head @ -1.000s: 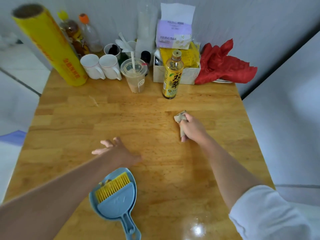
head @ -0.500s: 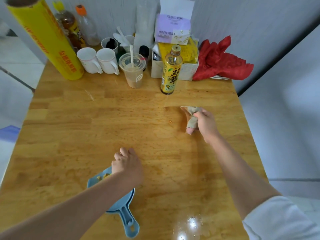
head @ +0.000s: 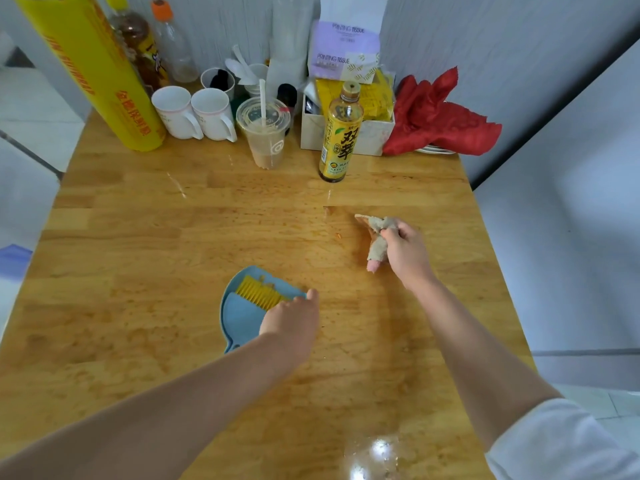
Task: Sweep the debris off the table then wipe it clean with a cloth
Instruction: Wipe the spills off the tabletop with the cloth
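A blue dustpan (head: 239, 306) lies on the wooden table (head: 138, 258) near the middle, with a yellow-bristled brush (head: 258, 292) and a few crumbs inside it. My left hand (head: 292, 322) rests over the dustpan's right side, fingers curled on its edge. My right hand (head: 403, 249) is closed around a bunched beige cloth (head: 375, 237) pressed on the tabletop to the right of centre. A small orange crumb (head: 338, 236) lies just left of the cloth. The dustpan's handle is hidden under my left forearm.
Along the back edge stand a yellow film roll (head: 100, 74), two white mugs (head: 194, 112), a plastic drink cup (head: 265, 133), a yellow bottle (head: 341, 133), a box with tissue packs (head: 346, 109) and a red cloth (head: 440, 119). The table's right edge meets a grey wall.
My left hand came down onto the dustpan and moved it to the right, toward the middle of the table. My right hand slid the cloth rightward.
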Tool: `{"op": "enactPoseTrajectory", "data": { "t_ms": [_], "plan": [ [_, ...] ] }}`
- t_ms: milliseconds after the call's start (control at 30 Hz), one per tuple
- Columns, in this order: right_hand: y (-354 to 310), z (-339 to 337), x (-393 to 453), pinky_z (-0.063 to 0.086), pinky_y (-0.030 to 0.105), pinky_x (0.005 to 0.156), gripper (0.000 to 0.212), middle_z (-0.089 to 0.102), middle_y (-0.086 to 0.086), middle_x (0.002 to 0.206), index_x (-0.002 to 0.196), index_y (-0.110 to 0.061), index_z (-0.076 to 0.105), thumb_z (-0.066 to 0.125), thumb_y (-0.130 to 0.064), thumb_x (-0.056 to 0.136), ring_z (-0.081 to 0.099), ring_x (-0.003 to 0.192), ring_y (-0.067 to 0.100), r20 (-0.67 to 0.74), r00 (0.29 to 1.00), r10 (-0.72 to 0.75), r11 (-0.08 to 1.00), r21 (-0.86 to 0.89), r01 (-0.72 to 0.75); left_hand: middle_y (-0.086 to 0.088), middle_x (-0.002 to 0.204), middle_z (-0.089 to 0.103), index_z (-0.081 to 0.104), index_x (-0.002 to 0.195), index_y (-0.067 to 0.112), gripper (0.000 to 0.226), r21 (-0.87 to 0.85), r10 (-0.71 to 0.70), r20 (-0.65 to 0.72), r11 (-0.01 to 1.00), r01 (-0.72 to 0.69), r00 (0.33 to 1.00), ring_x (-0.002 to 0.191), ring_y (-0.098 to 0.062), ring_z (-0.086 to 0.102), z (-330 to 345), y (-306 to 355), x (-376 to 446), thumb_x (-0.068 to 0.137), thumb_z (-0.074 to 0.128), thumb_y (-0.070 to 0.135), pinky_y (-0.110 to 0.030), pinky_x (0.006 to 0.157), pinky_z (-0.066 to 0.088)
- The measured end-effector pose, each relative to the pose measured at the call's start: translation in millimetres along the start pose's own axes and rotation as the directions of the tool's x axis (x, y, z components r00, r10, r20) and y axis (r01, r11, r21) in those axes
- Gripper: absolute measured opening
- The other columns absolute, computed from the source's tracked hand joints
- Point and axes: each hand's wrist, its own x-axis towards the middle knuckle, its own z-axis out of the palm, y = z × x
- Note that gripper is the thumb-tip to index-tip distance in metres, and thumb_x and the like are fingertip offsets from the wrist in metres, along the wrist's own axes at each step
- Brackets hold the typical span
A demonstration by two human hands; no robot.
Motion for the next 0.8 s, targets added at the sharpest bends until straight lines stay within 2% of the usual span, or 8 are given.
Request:
{"op": "enactPoseTrajectory", "data": {
  "t_ms": [67, 133, 233, 300, 400, 533, 700, 800],
  "plan": [
    [-1, -4, -1, 0.049, 0.025, 0.059, 0.024, 0.064, 0.019, 0.051, 0.086, -0.014, 0.059, 0.039, -0.009, 0.098, 0.068, 0.052, 0.023, -0.010, 1.000, -0.018, 1.000, -0.008, 0.018, -0.011, 0.106, 0.065, 0.016, 0.152, 0.007, 0.077, -0.002, 0.056, -0.053, 0.998, -0.056, 0.997, 0.092, -0.028, 0.066, -6, 2, 9, 0.087, 0.054, -0.007, -0.033, 0.060, 0.046],
    [-4, -7, -2, 0.042, 0.017, 0.049, 0.024, 0.058, 0.008, 0.049, 0.079, -0.009, 0.053, 0.040, -0.004, 0.099, 0.059, 0.043, 0.004, -0.063, 0.997, -0.033, 0.999, -0.033, 0.031, -0.009, 0.098, 0.065, 0.028, 0.144, 0.008, 0.065, -0.024, 0.124, -0.107, 0.992, -0.127, 0.987, 0.082, -0.027, 0.063, -15, -3, 13, 0.086, 0.053, -0.007, -0.035, 0.058, 0.045],
    [-1, -9, 2, 0.032, 0.012, 0.041, 0.020, 0.053, -0.007, 0.045, 0.082, -0.003, 0.051, 0.042, -0.003, 0.100, 0.049, 0.038, -0.004, -0.087, 0.995, -0.047, 0.998, -0.046, 0.044, -0.004, 0.113, 0.058, 0.043, 0.126, 0.019, 0.045, -0.041, 0.189, -0.287, 0.977, -0.209, 0.939, 0.102, -0.024, 0.053, -22, -25, 11, 0.087, 0.064, 0.018, -0.033, 0.081, 0.046],
    [-1, -10, 4, 0.033, 0.011, 0.041, 0.020, 0.054, -0.009, 0.041, 0.083, -0.003, 0.052, 0.043, -0.005, 0.100, 0.050, 0.039, -0.004, -0.082, 0.996, -0.044, 0.998, -0.042, 0.041, -0.010, 0.146, 0.033, 0.025, 0.143, 0.025, 0.089, -0.009, 0.045, -0.299, 0.999, -0.050, 0.953, 0.135, -0.034, 0.031, -18, -44, 12, 0.074, 0.071, 0.059, -0.045, 0.110, 0.031],
    [-2, -6, 8, 0.042, 0.015, 0.048, 0.021, 0.062, 0.003, 0.053, 0.087, -0.002, 0.059, 0.044, -0.007, 0.101, 0.060, 0.044, 0.002, -0.059, 0.998, -0.020, 0.999, -0.041, 0.017, -0.019, 0.160, -0.018, -0.026, 0.150, 0.023, 0.149, -0.160, -0.281, -0.061, 0.950, 0.268, 0.958, 0.147, -0.048, -0.009, -7, -63, 8, 0.052, 0.065, 0.088, -0.061, 0.116, 0.010],
    [8, 8, 30, 0.037, 0.018, 0.059, 0.019, 0.060, 0.006, 0.097, 0.094, -0.007, 0.061, 0.048, -0.018, 0.102, 0.061, 0.081, 0.015, -0.061, 0.996, -0.067, 0.962, -0.270, 0.048, -0.023, 0.160, -0.016, -0.037, 0.146, 0.016, 0.160, -0.303, -0.299, -0.028, 0.912, 0.277, 0.954, 0.150, -0.040, 0.003, 7, -57, 13, 0.050, 0.070, 0.085, -0.048, 0.119, 0.023],
    [10, 24, 50, 0.040, 0.026, 0.059, 0.018, 0.062, 0.001, 0.084, 0.095, -0.016, 0.053, 0.042, -0.025, 0.105, 0.061, 0.076, 0.019, 0.075, 0.993, -0.088, 0.896, -0.429, 0.112, -0.005, 0.164, -0.006, -0.029, 0.150, 0.019, 0.158, -0.372, -0.225, -0.170, 0.916, 0.149, 0.959, 0.144, -0.035, 0.019, -7, -56, 37, 0.051, 0.084, 0.067, -0.041, 0.112, 0.036],
    [10, 32, 50, 0.044, 0.023, 0.057, 0.019, 0.064, 0.002, 0.075, 0.107, -0.015, 0.056, 0.038, -0.023, 0.107, 0.065, 0.069, 0.022, 0.176, 0.980, -0.091, 0.909, -0.387, 0.154, 0.005, 0.164, -0.008, -0.029, 0.150, 0.025, 0.157, -0.349, -0.176, -0.190, 0.931, 0.101, 0.966, 0.139, -0.035, 0.023, -19, -54, 51, 0.051, 0.088, 0.058, -0.041, 0.105, 0.045]
  ]
}}
